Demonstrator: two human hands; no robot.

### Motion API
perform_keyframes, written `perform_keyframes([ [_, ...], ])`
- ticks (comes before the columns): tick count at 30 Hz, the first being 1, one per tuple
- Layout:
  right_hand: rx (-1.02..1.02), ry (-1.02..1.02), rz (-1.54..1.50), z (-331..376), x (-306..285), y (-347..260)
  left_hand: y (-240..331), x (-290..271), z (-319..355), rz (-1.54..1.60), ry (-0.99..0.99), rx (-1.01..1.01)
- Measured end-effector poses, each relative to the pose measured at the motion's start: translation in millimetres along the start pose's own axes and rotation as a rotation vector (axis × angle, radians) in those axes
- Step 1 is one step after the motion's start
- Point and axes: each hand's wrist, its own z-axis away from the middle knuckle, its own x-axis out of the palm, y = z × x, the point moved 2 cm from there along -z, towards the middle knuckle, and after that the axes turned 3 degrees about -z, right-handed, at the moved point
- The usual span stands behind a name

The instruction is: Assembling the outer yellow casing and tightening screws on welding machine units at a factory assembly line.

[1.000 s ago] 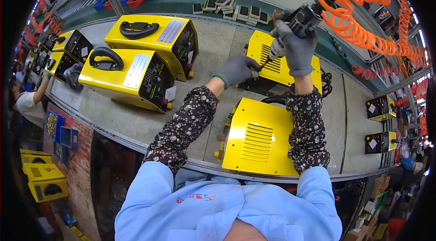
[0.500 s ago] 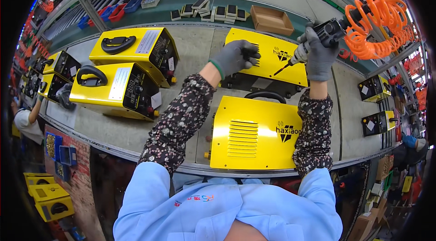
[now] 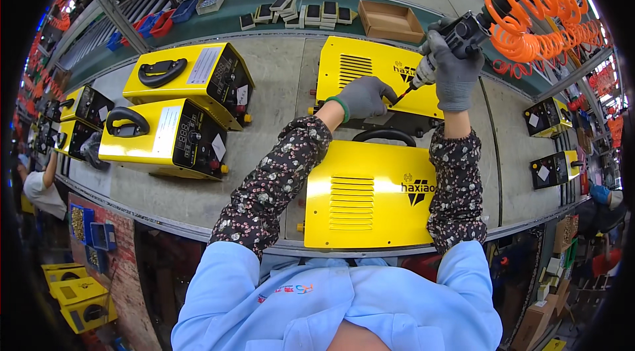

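Observation:
My gloved right hand (image 3: 456, 77) is wrapped round a dark air screwdriver (image 3: 465, 35), whose bit points down and to the left. Its tip meets the fingertips of my gloved left hand (image 3: 366, 98), which are pinched together over the near edge of the far yellow machine case (image 3: 380, 60). Whatever those fingers hold is too small or hidden to make out. Closer to me, a second yellow case (image 3: 383, 199) lies on its side, its vent slots facing up and its black handle (image 3: 383, 135) toward the far case. Both forearms pass over or beside this nearer case.
An orange coiled hose (image 3: 539, 17) hangs at the upper right by the screwdriver. Two upright yellow machines (image 3: 149, 136) stand on the bench to the left. Behind, a cardboard tray (image 3: 390, 20) and small boxes (image 3: 324, 14) line a green strip. Another person's arm (image 3: 47, 172) shows far left.
My left hand has moved right and nearer, down to the far case's edge, its fingers closing at the bit. My right hand has shifted slightly left with the screwdriver, bringing its tip to those fingers.

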Motion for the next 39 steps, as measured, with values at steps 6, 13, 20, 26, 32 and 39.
perform_keyframes([
  [6,0.052,-0.019,-0.030,0,-3,5,1,1,0,-0.042,0.013,0.011],
  [13,0.100,-0.179,-0.090,-1,-2,0,2,1,0,-0.020,-0.008,-0.028],
  [20,0.212,-0.225,-0.082,-3,5,7,1,3,-1,-0.034,0.005,-0.030],
  [26,0.136,-0.171,-0.067,-3,7,6,-2,5,-3,-0.002,0.012,-0.050],
  [32,0.134,-0.146,-0.125,-4,6,1,6,4,-4,-0.006,0.048,-0.120],
  [39,0.055,0.017,-0.086,-15,-31,-20,0,13,-3,-0.114,0.212,0.060],
])
